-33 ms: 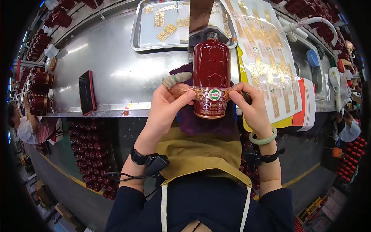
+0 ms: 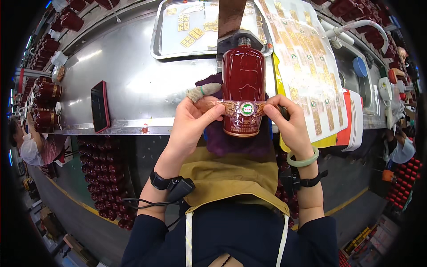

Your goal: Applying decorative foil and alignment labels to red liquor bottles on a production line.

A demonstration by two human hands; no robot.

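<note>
**Figure: Dark red bottle held between two hands at the edge of a steel bench**

The bottle's [image 2: 243,86] base rests on a purple cloth [image 2: 235,140] partly hidden beneath it; its neck meets a dark holder cut off at the top. Glossy dark red, the bottle carries an ornate gold band with a round green-and-white seal. Left of the bottle, the left hand [image 2: 191,124] presses the band with its thumb, one finger in a knitted cot. Right of it, the right hand [image 2: 289,127] pinches the band's other end. Farther left lies a phone [image 2: 99,107]; behind, a tray [image 2: 156,40]; right, label sheets [image 2: 307,66].
</note>
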